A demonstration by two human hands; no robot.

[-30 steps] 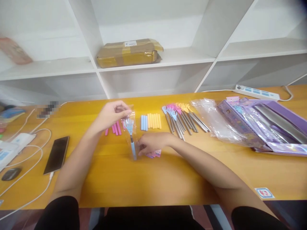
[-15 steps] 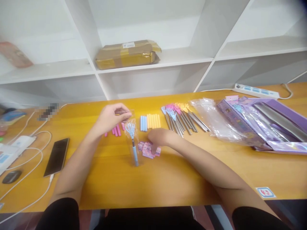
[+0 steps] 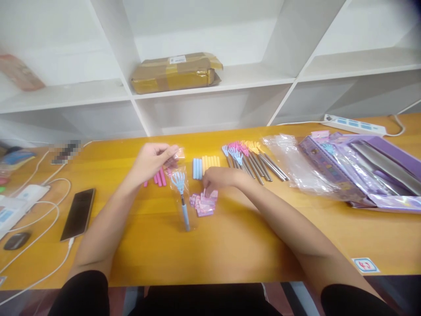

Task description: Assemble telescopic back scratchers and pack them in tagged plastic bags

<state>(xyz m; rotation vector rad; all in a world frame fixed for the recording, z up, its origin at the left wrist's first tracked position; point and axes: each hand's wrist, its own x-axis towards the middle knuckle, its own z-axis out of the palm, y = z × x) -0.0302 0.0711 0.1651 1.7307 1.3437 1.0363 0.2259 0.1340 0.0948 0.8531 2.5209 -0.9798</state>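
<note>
Since a second ago the right hand (image 3: 219, 177) has slid off the blue back scratcher (image 3: 182, 197) and now pinches a card from the pink card pile (image 3: 204, 204) just right of it. Left hand (image 3: 154, 160) is pinching the top of the clear bag (image 3: 179, 175) holding the scratcher, claw end up by that hand, handle pointing toward the person along the table (image 3: 230, 245). Pile sits nearer the right hand.
</note>
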